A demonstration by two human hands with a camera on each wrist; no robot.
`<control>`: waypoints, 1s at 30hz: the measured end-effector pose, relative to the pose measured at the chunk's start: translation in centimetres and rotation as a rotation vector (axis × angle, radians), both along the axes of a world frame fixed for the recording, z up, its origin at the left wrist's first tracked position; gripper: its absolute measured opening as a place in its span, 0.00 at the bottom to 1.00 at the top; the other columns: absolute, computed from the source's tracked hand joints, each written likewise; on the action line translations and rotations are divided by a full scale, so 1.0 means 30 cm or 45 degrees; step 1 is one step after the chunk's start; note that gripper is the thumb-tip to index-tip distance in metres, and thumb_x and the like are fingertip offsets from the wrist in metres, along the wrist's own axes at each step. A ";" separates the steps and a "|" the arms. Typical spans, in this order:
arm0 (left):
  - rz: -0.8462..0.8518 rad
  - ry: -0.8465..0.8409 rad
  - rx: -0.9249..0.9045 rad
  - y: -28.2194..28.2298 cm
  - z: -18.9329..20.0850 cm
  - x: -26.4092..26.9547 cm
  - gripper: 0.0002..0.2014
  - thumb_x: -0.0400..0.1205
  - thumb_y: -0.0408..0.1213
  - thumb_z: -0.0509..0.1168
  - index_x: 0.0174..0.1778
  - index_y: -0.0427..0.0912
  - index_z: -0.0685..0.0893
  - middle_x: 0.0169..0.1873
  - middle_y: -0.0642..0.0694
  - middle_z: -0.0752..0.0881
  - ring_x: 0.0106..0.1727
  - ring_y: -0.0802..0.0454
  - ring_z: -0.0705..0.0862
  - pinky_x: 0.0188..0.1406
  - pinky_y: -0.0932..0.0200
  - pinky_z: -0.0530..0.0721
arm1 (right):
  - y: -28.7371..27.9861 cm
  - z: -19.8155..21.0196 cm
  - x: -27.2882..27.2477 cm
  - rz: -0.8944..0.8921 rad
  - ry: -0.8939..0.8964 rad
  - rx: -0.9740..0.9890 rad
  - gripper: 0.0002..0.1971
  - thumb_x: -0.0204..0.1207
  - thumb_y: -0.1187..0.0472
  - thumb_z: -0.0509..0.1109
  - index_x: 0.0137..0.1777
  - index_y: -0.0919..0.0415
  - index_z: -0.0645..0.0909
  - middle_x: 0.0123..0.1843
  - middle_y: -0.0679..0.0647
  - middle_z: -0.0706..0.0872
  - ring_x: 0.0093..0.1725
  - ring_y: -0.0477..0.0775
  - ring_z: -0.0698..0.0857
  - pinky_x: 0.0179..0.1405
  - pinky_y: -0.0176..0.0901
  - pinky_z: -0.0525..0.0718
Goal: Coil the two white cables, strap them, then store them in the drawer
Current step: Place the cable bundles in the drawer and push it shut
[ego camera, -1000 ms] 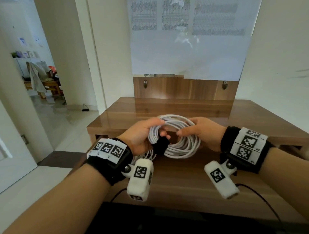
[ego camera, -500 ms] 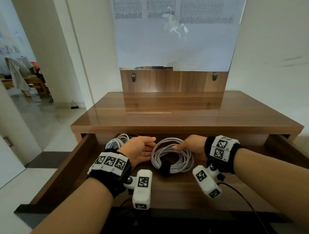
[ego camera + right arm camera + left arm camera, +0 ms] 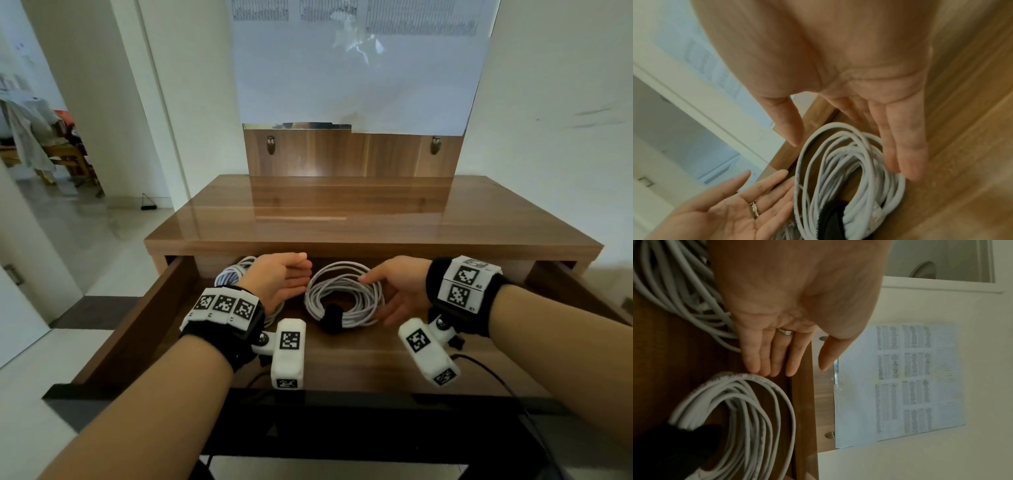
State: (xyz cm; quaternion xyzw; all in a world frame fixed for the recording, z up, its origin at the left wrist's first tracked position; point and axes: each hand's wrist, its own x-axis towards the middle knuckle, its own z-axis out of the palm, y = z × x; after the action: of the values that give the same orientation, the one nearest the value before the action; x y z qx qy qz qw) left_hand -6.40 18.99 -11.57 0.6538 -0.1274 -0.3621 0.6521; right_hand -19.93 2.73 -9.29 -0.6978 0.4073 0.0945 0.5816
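A coiled white cable [image 3: 344, 295] with a black strap [image 3: 333, 318] lies flat in the open wooden drawer [image 3: 137, 325]. A second coiled white cable [image 3: 233, 274] lies to its left, mostly hidden under my left wrist. My left hand [image 3: 291, 277] hovers just left of the strapped coil, fingers straight, palm facing right, holding nothing. My right hand [image 3: 387, 291] is spread open at the coil's right side, holding nothing. The left wrist view shows both coils [image 3: 740, 415] and my straight fingers [image 3: 774, 356]. The right wrist view shows the strapped coil [image 3: 840, 170] between my two open palms.
The drawer is pulled out from a wooden desk [image 3: 342, 219] that stands against a white wall. A paper sheet [image 3: 356, 68] hangs above the desk. A black wire [image 3: 493, 377] trails from my right wrist over the drawer front. A doorway and tiled floor lie to the left.
A second ago both hands held the strapped coil above the desk top. They lowered it into the drawer, let go, and both hands have now opened and moved apart from it.
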 end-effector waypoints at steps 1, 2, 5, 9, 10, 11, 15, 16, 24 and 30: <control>0.020 -0.013 -0.018 0.008 0.011 0.000 0.11 0.87 0.37 0.62 0.52 0.32 0.84 0.57 0.34 0.86 0.64 0.38 0.83 0.66 0.47 0.81 | 0.001 0.020 -0.017 0.005 -0.002 -0.042 0.35 0.77 0.57 0.72 0.81 0.60 0.62 0.76 0.69 0.70 0.59 0.73 0.82 0.51 0.66 0.83; 0.043 -0.040 -0.036 0.019 0.026 -0.004 0.11 0.87 0.37 0.61 0.52 0.32 0.84 0.56 0.34 0.86 0.63 0.39 0.83 0.63 0.48 0.82 | 0.005 0.045 -0.041 0.015 -0.006 -0.109 0.35 0.77 0.56 0.73 0.80 0.61 0.62 0.76 0.68 0.70 0.61 0.72 0.81 0.53 0.66 0.83; 0.064 -0.218 -0.076 0.048 0.094 -0.036 0.10 0.87 0.35 0.61 0.51 0.32 0.85 0.50 0.37 0.88 0.59 0.41 0.85 0.56 0.52 0.84 | 0.024 0.113 -0.119 0.102 -0.031 -0.330 0.32 0.77 0.54 0.74 0.77 0.63 0.68 0.71 0.65 0.77 0.62 0.65 0.82 0.56 0.60 0.84; -0.066 -0.557 -0.008 0.082 0.175 -0.134 0.08 0.86 0.35 0.64 0.52 0.35 0.86 0.50 0.39 0.90 0.55 0.43 0.89 0.57 0.52 0.87 | 0.083 0.143 -0.209 0.197 -0.128 -0.465 0.23 0.78 0.54 0.71 0.69 0.65 0.76 0.56 0.60 0.85 0.57 0.59 0.84 0.54 0.55 0.85; -0.136 -0.685 0.049 0.092 0.179 -0.167 0.09 0.85 0.36 0.65 0.53 0.36 0.87 0.50 0.40 0.91 0.54 0.45 0.90 0.56 0.53 0.88 | 0.102 0.136 -0.229 0.233 -0.146 -0.495 0.20 0.79 0.53 0.71 0.66 0.64 0.79 0.54 0.60 0.87 0.54 0.57 0.85 0.51 0.53 0.86; -0.210 -0.825 0.103 0.099 0.180 -0.198 0.09 0.85 0.37 0.66 0.54 0.37 0.88 0.49 0.41 0.92 0.52 0.48 0.90 0.54 0.55 0.87 | 0.118 0.129 -0.246 0.279 -0.163 -0.539 0.17 0.80 0.53 0.70 0.62 0.64 0.82 0.52 0.59 0.88 0.51 0.56 0.87 0.47 0.49 0.87; -0.517 -1.328 0.343 0.130 0.144 -0.316 0.11 0.81 0.44 0.71 0.54 0.44 0.90 0.48 0.50 0.91 0.52 0.55 0.88 0.54 0.59 0.83 | 0.166 0.066 -0.311 0.447 -0.213 -0.722 0.17 0.79 0.46 0.68 0.50 0.60 0.88 0.47 0.57 0.92 0.47 0.54 0.90 0.48 0.48 0.89; -0.630 -1.359 0.394 0.139 0.129 -0.339 0.13 0.79 0.47 0.72 0.56 0.45 0.90 0.50 0.53 0.90 0.53 0.57 0.87 0.57 0.60 0.81 | 0.177 0.051 -0.332 0.487 -0.225 -0.756 0.18 0.79 0.43 0.67 0.49 0.57 0.88 0.46 0.55 0.92 0.48 0.53 0.89 0.50 0.48 0.88; -0.750 -1.679 0.646 0.173 -0.054 -0.392 0.46 0.69 0.66 0.73 0.81 0.49 0.69 0.79 0.50 0.72 0.79 0.51 0.70 0.79 0.51 0.67 | 0.233 -0.061 -0.446 0.872 -0.065 -1.159 0.28 0.67 0.41 0.78 0.65 0.51 0.83 0.61 0.46 0.86 0.61 0.50 0.83 0.61 0.43 0.79; -0.449 -1.988 0.559 0.152 -0.055 -0.365 0.54 0.67 0.69 0.72 0.85 0.49 0.59 0.85 0.49 0.57 0.85 0.51 0.54 0.85 0.45 0.52 | 0.167 -0.079 -0.395 0.674 -0.100 -1.471 0.60 0.57 0.36 0.81 0.84 0.53 0.53 0.86 0.53 0.52 0.84 0.58 0.48 0.81 0.57 0.53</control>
State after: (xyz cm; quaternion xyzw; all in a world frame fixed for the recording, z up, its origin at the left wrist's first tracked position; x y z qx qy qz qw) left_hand -17.36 23.56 -13.21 0.8000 -0.5704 0.0825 0.1672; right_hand -31.78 7.74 -11.65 -0.9790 0.1847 -0.0253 0.0828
